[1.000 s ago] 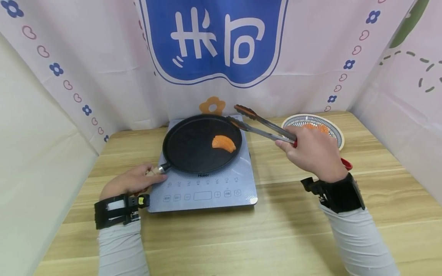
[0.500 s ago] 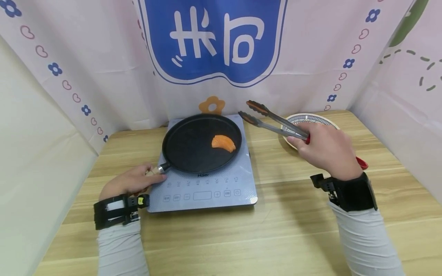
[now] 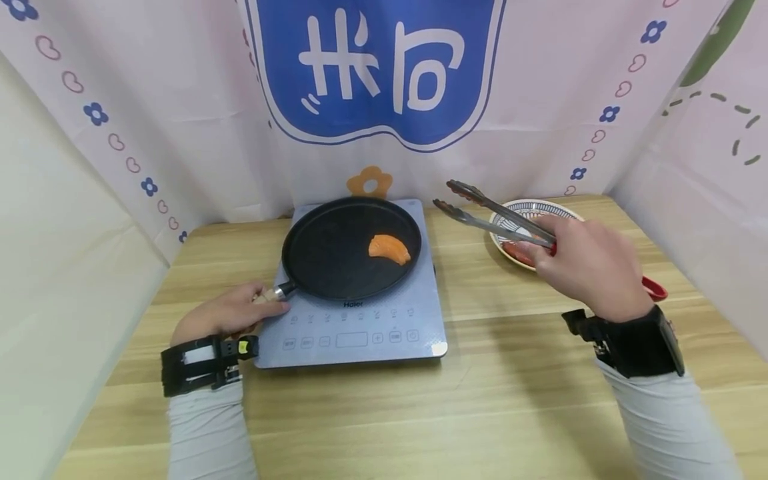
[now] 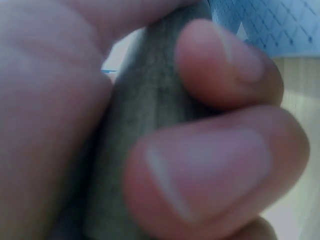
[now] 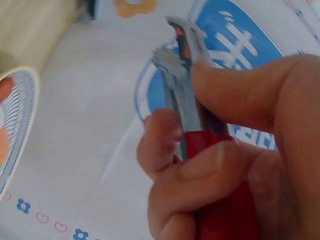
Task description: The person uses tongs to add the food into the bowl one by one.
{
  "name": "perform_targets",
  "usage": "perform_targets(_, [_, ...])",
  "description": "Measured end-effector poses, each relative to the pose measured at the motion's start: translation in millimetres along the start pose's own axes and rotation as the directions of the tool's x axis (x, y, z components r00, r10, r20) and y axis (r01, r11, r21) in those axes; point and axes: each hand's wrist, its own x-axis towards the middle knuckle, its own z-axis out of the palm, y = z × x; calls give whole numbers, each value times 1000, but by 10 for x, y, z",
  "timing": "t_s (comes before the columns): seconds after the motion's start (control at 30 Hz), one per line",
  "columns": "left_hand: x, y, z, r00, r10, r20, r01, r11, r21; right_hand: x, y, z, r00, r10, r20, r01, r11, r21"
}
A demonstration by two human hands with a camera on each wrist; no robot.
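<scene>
My left hand (image 3: 231, 312) grips the wooden handle (image 4: 145, 85) of a flat black frying pan (image 3: 330, 250); in the left wrist view the fingers curl round it. An orange, white-striped slice like salmon (image 3: 389, 249) lies in the pan, right of its middle. On the right, my right hand (image 3: 591, 267) holds metal tongs (image 3: 498, 215) with red grips, fingers wrapped round them in the right wrist view. The tongs' tips stand apart with nothing between them, pointing left. Partly hidden behind hand and tongs is a patterned plate (image 3: 504, 205) bearing a reddish piece (image 3: 519, 253).
Under the pan is a grey Haier induction cooker (image 3: 354, 357) with touch buttons along its front. The wooden table (image 3: 384, 420) ends at a printed cloth backdrop (image 3: 198, 147). In the right wrist view, the plate's rim (image 5: 31, 107) shows with red and orange food inside.
My right hand has moved right with the tongs, away from the pan and over the plate's near side. The left hand, pan and orange slice have stayed put.
</scene>
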Motion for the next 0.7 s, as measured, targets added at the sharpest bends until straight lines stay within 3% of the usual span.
perform_targets(0.2, [-21,6,-7,1000,-8,-3,8,1000,-13,-85,124,31,1000,-17,-22,16,999,-51])
perform_targets(0.43, [-14,6,4,1000,-14,-2,14,1000,-24,-218,331,99,988,-108,-106,93,986,-139])
perform_targets(0.7, [-15,-12,-3,1000,-22,-9,22,1000,-17,-381,524,153,991,-80,-106,58,979,-198])
